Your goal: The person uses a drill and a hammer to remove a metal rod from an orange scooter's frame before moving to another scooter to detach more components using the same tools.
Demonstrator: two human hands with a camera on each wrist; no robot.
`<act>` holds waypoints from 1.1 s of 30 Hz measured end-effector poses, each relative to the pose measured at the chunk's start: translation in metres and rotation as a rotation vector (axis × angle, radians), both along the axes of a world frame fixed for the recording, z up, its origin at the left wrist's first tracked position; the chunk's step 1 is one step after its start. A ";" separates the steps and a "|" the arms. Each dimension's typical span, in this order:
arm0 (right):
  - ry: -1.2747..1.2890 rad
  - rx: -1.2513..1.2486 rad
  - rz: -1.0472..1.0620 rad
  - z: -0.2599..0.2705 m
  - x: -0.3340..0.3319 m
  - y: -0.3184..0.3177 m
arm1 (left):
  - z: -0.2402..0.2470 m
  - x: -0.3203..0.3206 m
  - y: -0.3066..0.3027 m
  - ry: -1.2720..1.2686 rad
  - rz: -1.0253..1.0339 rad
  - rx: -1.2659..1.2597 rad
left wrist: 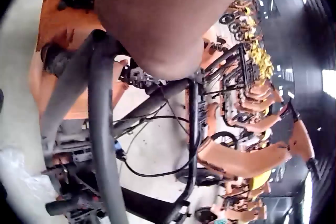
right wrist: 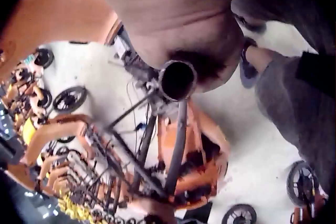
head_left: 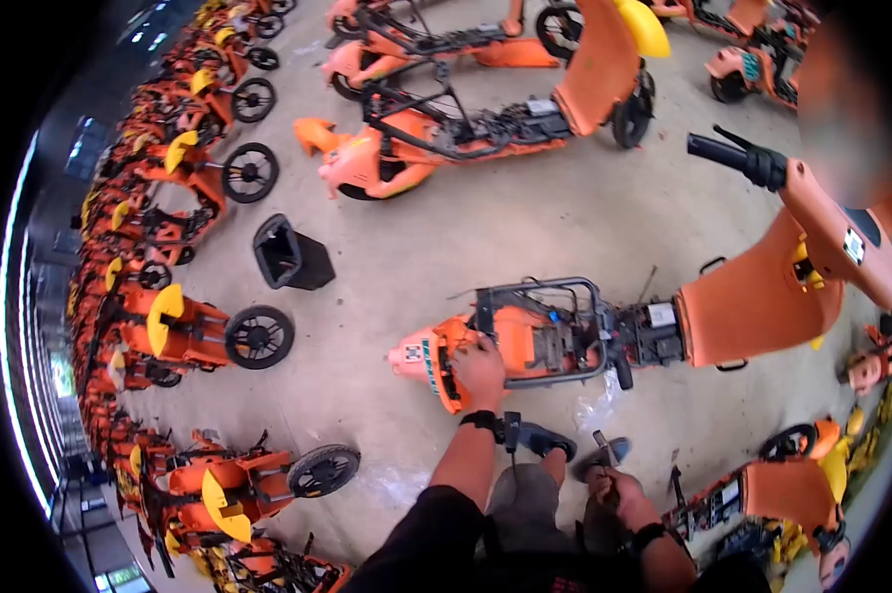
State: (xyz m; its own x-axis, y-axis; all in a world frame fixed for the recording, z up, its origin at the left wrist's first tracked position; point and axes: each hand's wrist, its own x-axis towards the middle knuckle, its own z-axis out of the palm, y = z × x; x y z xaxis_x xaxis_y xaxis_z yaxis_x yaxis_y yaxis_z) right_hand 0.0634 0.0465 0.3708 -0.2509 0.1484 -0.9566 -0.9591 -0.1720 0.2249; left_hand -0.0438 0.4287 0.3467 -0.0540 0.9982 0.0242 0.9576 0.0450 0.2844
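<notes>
My left hand (head_left: 479, 373) lies on the orange tail section (head_left: 517, 339) of a stripped scooter, near its black tube frame (head_left: 598, 318). In the left wrist view that hand (left wrist: 163, 40) is above the black tubes (left wrist: 101, 124), with its fingertips hidden. The right wrist view shows its fingers resting along the orange panel's edge. My right hand (head_left: 619, 494) grips a metal tool (head_left: 604, 447) beside my leg, apart from the scooter. A hollow round end (right wrist: 177, 80) of the tool sticks out of this hand (right wrist: 194, 40) in the right wrist view.
A black bin (head_left: 293, 255) stands on the floor left of the scooter. Rows of orange scooters fill the left side, and another stripped scooter (head_left: 466, 128) stands beyond. Handlebars (head_left: 752, 163) reach in at right. Clear plastic (head_left: 594, 405) lies near my shoes.
</notes>
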 end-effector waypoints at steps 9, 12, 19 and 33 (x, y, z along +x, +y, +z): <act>-0.036 -0.237 -0.116 -0.053 -0.029 -0.115 | -0.002 0.003 0.004 -0.107 -0.035 -0.091; -0.010 -0.387 -0.278 -0.063 -0.046 -0.120 | 0.001 -0.001 -0.001 -0.127 0.005 -0.128; 0.145 -0.249 -0.416 -0.047 -0.074 -0.096 | 0.009 0.006 0.006 -0.152 0.002 -0.256; 0.000 -0.063 -0.375 -0.016 -0.066 0.013 | 0.024 0.043 0.052 -0.055 0.098 -0.455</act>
